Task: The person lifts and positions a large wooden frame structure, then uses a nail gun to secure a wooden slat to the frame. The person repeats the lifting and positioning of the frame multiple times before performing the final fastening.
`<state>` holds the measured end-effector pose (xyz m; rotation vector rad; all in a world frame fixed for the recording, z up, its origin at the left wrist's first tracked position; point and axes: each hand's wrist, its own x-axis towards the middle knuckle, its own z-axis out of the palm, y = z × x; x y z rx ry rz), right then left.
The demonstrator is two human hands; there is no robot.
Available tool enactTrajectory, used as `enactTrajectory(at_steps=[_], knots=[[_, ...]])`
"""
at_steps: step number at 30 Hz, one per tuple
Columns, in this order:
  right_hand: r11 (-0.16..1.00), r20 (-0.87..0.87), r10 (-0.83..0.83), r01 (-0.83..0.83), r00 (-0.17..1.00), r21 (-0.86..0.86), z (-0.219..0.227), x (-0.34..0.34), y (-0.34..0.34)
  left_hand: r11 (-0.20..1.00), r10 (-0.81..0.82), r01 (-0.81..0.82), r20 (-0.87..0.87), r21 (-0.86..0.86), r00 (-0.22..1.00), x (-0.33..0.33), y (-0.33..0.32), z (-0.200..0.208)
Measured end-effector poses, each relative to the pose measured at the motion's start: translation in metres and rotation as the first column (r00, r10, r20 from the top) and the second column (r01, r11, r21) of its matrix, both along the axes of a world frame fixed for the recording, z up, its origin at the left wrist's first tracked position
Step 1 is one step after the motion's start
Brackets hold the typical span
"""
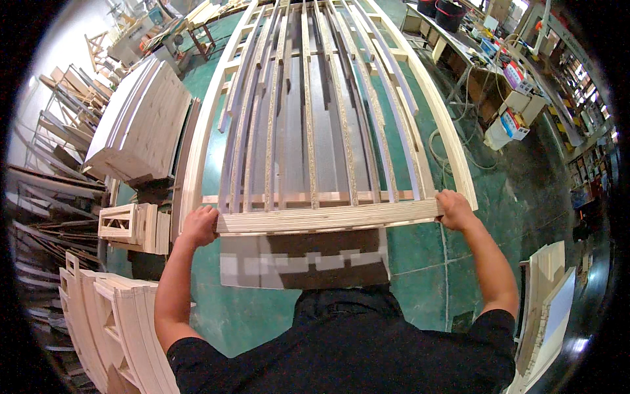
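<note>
1. Pale wood fills our grip: a crossbar [328, 217] lies across the near end of a long slatted frame [451, 148], directly ahead of us.
2. Our left hand [199, 225] is closed on the crossbar's left end.
3. Our right hand [455, 209] is closed on its right end.
4. Narrow strips [310, 144] run lengthwise away from us, between the frame's side rails [207, 131].
5. Left of the frame we see stacked panels [141, 125]; to its right, a cluttered workbench [459, 47].

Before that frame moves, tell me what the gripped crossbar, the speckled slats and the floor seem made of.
Crossbar: pale, apparently bare wood, perhaps laminated, given fine parallel lines.
Speckled slats: probably raw particleboard, from their flecked tan edges.
Floor: glossy green coating or paint, given bright reflections; base hidden.
</note>
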<state>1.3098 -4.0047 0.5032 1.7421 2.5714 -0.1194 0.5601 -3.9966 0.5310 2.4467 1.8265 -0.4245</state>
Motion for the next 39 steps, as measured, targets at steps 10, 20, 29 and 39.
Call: enactTrajectory(at_steps=[10, 20, 29, 39], knots=[[0.998, 0.040, 0.050, -0.049, 0.998, -0.036, -0.007, 0.187, 0.045, 0.996, 0.093, -0.093, -0.015, -0.010, 0.996, 0.199, 0.000, 0.014], [0.995, 0.056, 0.016, -0.010, 0.998, -0.095, -0.007, 0.335, 0.101, 0.997, 0.076, -0.077, 0.050, 0.026, 0.996, 0.345, 0.050, -0.005], [0.996, 0.090, 0.007, 0.001, 0.996, -0.085, -0.020, 0.446, 0.169, 0.997, 0.070, -0.068, 0.049, -0.036, 0.996, 0.453, 0.135, -0.030], [0.998, 0.106, -0.033, 0.039, 0.994, -0.055, -0.040, 0.518, 0.287, 0.995, 0.094, -0.092, 0.097, -0.031, 0.991, 0.520, 0.253, -0.047]])
